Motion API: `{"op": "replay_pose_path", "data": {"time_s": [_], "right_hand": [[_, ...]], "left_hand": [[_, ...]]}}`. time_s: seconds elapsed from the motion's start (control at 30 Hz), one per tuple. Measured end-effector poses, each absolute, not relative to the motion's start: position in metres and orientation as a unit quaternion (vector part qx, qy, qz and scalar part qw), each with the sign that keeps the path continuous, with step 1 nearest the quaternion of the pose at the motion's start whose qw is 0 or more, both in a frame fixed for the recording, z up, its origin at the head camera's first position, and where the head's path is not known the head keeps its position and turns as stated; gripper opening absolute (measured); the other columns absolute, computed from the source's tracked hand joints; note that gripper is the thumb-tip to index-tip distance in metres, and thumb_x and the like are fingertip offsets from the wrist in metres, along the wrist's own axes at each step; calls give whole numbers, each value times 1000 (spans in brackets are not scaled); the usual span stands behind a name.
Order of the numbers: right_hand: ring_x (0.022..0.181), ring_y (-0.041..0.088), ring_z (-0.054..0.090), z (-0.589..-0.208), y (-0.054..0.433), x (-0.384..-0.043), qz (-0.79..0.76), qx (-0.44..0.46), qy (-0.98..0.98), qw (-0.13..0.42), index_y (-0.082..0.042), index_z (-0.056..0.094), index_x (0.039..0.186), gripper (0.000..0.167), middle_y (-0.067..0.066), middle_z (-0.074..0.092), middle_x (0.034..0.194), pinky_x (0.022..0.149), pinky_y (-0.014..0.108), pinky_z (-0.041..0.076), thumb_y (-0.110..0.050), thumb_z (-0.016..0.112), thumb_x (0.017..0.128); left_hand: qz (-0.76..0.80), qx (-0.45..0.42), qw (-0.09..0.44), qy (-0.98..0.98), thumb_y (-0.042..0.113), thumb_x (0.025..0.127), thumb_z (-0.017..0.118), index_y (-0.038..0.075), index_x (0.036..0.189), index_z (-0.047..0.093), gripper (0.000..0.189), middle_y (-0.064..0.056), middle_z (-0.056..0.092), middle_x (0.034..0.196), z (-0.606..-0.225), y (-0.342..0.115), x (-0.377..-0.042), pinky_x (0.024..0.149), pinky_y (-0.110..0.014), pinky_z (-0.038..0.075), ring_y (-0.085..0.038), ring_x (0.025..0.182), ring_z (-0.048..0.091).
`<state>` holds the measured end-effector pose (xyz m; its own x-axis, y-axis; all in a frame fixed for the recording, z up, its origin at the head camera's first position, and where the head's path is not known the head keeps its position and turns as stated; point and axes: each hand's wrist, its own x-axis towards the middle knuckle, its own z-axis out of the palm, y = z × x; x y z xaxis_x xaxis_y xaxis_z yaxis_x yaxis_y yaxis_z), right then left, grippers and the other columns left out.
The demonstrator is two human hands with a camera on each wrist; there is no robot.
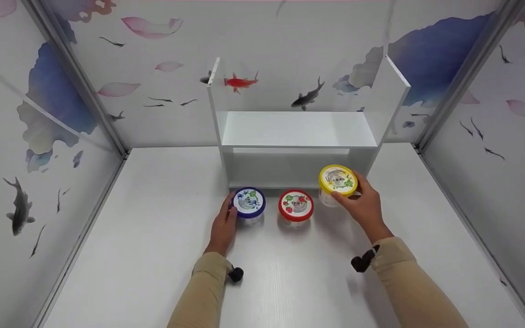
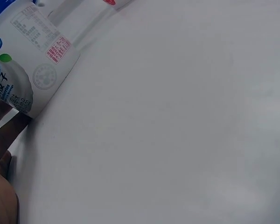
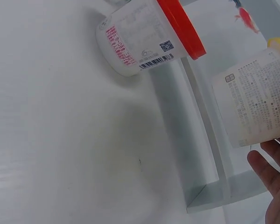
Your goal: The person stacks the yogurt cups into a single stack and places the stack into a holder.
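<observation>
Left hand (image 1: 223,228) clamped on blue-lidded tub (image 1: 249,203), gripping its 9 o'clock side. Red-lidded tub (image 1: 295,206) at blue's 3 o'clock. Right hand (image 1: 366,206) clamped on yellow-lidded tub (image 1: 337,179) from 4 o'clock, held above the white table (image 1: 162,218). White shelf (image 1: 299,130) at red's 12; fish-print walls (image 1: 253,32) around.

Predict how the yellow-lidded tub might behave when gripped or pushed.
The yellow-lidded tub probably feels stiff: its wall shows no dent near the fingers. It may slip, its surface looking smooth. Knocked sideways, its round body could roll.
</observation>
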<state>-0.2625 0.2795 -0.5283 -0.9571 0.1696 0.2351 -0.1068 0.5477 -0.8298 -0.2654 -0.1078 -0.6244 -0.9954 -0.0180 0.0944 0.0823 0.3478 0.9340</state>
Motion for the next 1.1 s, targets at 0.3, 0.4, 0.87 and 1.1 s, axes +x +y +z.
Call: {"op": "replay_pose_path", "data": {"time_s": [0.3,0.4,0.87,1.1], "right_hand": [[116,28,60,-518,259,-267,486,5,-858,166,-6,41,152,98,14,56,140,98,41,55,-51,85,77],[114,27,61,-515,252,-269,485,12,-858,170,-5,41,152,99,15,58,138,95,41,56,-51,86,76],[114,28,59,-508,223,-278,494,15,-859,135,-7,39,154,103,12,56,141,97,42,56,-57,84,75],[114,27,60,-504,209,-282,494,26,-860,121,-9,40,154,103,11,57,140,96,40,56,-60,83,75]], "left_hand": [[-567,-22,56,-822,46,107,44,44,156,34,49,-5,43,158,-624,-107,-267,117,-56,31,-33,145,38],[-563,-27,62,-823,46,107,44,40,156,35,50,-8,49,152,-624,-106,-267,114,-55,36,-33,138,46],[-566,-21,52,-823,50,107,43,42,156,35,51,-6,42,158,-626,-107,-267,117,-57,31,-33,145,39],[-567,-15,50,-822,49,107,43,45,155,34,49,-3,40,160,-626,-106,-268,119,-55,29,-31,147,36]]}}
